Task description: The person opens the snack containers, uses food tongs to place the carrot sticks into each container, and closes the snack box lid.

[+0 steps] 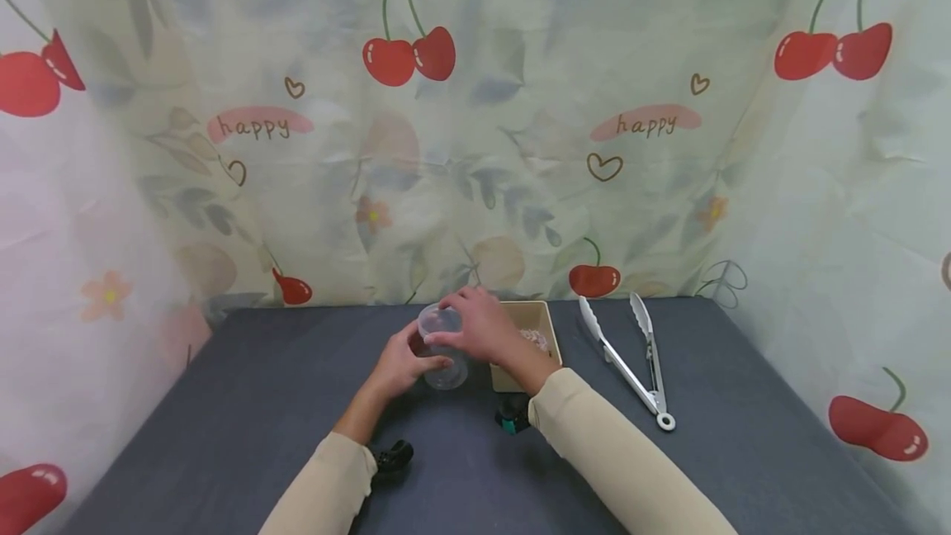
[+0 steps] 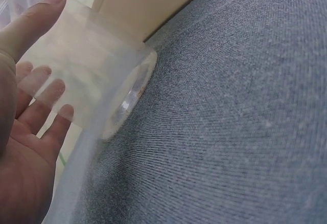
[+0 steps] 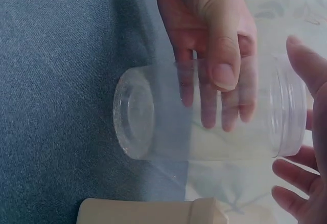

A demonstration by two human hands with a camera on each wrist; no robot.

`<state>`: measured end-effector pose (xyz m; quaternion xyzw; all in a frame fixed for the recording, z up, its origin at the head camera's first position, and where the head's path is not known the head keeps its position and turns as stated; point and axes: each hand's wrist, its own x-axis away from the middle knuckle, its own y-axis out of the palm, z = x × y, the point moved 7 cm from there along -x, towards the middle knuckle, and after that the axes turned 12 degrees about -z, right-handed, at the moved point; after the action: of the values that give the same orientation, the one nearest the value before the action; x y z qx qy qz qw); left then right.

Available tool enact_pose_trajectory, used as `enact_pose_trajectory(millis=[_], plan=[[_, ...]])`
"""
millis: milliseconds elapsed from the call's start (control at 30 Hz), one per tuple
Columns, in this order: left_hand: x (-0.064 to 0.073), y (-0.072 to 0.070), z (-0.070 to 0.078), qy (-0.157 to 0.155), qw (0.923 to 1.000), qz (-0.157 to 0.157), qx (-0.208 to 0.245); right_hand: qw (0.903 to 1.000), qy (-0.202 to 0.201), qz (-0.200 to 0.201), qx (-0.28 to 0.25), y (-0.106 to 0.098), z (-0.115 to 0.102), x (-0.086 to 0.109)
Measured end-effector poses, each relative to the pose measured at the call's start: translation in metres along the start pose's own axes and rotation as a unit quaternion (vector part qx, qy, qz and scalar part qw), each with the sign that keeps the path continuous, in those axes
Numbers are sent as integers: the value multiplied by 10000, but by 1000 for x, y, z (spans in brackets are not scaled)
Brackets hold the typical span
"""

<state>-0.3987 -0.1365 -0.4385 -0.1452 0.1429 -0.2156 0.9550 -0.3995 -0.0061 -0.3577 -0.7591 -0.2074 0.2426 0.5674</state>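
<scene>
The left hand (image 1: 399,367) grips the clear jar (image 3: 225,144) round its side, and the right hand (image 1: 479,327) grasps its lid (image 3: 290,111), so the jar sits between them. Just right, the right forearm (image 1: 538,366) partly hides a beige box (image 1: 508,380); metal tongs (image 1: 630,376) lie beyond it. The backdrop (image 1: 483,130) behind reads "happy" twice.

Left hand (image 1: 396,366): one
Right hand (image 1: 481,327): one
Clear jar (image 3: 207,141): just one, between them
Beige box (image 1: 511,380): one
Pale bits inside it (image 1: 535,339): several, too small to count from here
Metal tongs (image 1: 631,375): one pair
Cream sleeves (image 1: 319,485): two
Black wrist devices (image 1: 395,456): two that I can see
Dark table (image 1: 260,403): one
Printed "happy" words (image 1: 646,124): two
Orange flowers (image 1: 373,214): three on the cloth
</scene>
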Motion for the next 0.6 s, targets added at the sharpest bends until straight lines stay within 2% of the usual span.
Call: enact_pose_trajectory(millis=[133,267,467,600], plan=[[4,1,12,-66,9999,-102,-31,10000,20,62,-14,0,-1,-1],[8,3,27,-130,9998,-143,-106,9997,-125,-62,-190,-1,1,-2],[10,2,32,-24,9998,-23,-176,9951,-596,-470,-632,-4,1,-4],[10,2,32,-21,9997,11,-234,9900,-679,-698,-1020,-6,3,-4]])
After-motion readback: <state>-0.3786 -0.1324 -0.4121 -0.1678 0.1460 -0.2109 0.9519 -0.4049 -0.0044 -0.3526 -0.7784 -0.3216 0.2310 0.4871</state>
